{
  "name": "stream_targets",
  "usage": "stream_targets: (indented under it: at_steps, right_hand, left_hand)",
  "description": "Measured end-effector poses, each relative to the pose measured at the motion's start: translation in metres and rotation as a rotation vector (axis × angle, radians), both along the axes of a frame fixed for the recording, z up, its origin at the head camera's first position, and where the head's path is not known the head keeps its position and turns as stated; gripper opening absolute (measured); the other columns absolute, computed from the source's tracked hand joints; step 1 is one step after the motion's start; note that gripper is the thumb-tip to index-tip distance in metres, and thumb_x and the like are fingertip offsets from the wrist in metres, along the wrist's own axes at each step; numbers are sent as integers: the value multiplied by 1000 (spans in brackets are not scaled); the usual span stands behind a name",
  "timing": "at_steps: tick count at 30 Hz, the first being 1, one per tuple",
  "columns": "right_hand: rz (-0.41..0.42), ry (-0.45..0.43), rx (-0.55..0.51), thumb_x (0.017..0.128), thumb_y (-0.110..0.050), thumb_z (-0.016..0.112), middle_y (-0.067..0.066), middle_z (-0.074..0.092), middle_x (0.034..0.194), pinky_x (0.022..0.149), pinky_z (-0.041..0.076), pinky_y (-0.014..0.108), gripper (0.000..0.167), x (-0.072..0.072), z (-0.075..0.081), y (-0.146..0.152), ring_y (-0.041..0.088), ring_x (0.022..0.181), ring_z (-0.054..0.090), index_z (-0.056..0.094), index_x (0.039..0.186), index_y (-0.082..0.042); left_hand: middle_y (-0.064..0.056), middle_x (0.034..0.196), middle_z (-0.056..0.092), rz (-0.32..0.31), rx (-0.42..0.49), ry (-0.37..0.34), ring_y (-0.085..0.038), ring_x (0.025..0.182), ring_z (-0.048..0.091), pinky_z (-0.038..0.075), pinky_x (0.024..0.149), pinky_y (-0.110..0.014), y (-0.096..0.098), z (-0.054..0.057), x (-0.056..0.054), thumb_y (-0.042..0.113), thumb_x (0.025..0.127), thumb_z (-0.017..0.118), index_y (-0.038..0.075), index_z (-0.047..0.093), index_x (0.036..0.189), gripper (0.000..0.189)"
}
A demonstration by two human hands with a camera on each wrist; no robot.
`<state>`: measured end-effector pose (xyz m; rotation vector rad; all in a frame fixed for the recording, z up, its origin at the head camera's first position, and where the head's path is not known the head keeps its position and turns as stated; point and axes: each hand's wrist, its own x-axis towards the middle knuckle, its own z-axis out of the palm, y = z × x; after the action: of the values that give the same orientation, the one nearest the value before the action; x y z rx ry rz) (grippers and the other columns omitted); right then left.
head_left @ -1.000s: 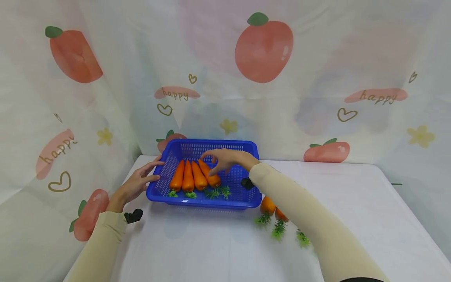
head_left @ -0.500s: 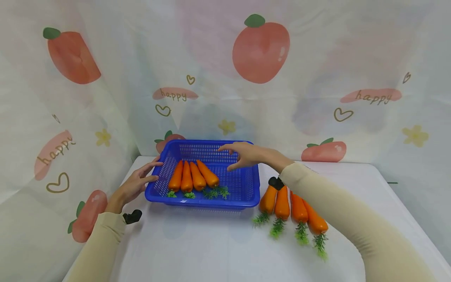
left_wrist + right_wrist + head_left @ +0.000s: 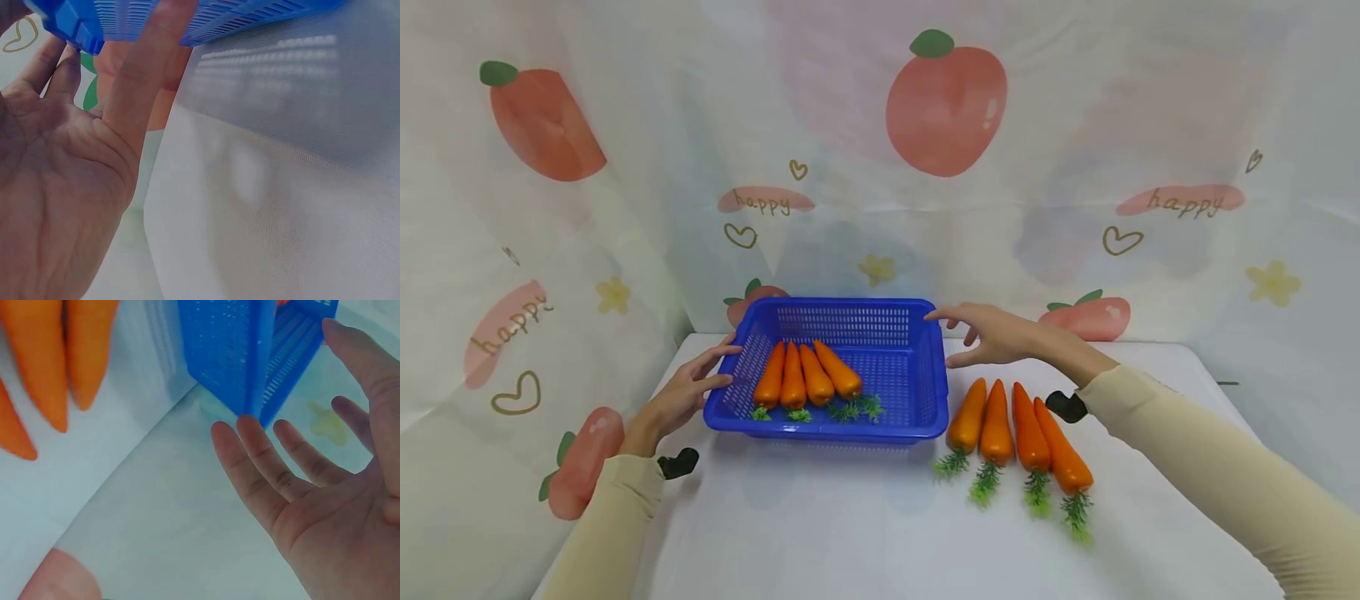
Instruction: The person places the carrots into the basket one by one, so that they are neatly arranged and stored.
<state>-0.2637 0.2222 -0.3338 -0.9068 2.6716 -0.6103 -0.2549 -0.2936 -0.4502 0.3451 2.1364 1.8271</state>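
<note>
A blue perforated plastic basket [image 3: 825, 427] stands toward the back of the table, with several orange carrots [image 3: 817, 379] side by side in its left half. My left hand [image 3: 683, 392] is at the basket's left end, its extended fingertips right at the rim. In the left wrist view, the palm of the left hand [image 3: 69, 162] faces the camera and its fingers reach up to the blue side. My right hand [image 3: 992, 337] is spread just off the basket's right end, holding nothing. In the right wrist view, the right hand's fingertips [image 3: 249, 424] overlap the basket's corner.
Several more carrots [image 3: 996, 425] with green tops lie fanned out on the white table [image 3: 850, 525], right of the basket. Behind and to the left hangs a pale fabric backdrop [image 3: 1015, 250] printed with fruit, hearts and flowers.
My right hand has come out from over the carrots in the basket and moved right, past its right rim. The carrots on the table are now uncovered. The left hand has stayed at the rim.
</note>
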Motion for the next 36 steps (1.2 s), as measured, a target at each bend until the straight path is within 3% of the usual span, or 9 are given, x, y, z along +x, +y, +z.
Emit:
stream_targets:
  at_steps: [5,11,25,36]
  right_hand:
    - [-32,-9,-22,92,-29,79,20,58,133,78,61,39,73,15,-1,24,31,102,68,44,155,-17]
    - [-65,-14,-93,90,-32,81,17,57,136,76,62,34,76,37,-4,54,29,104,69,45,155,-20]
    - [-131,96,-208,86,-24,85,14,63,131,71,60,25,76,95,-18,119,23,95,70,48,151,-15]
    - [-224,67,-209,89,-30,83,14,62,129,72,61,25,76,116,-36,144,17,98,69,45,153,-17]
  left_hand:
    - [6,174,3,-2,4,-4,-43,155,14,53,100,-54,-2,-1,1,16,105,58,15,40,157,55]
    - [4,174,1,-14,25,-7,-44,153,16,58,95,-43,-2,-3,2,16,106,57,14,38,158,56]
    - [6,174,3,-7,20,-5,-44,153,18,58,94,-42,0,-4,1,16,105,57,15,39,158,55]
    - [6,174,3,-5,8,-4,-43,154,15,57,95,-44,1,0,1,17,105,58,16,39,158,56]
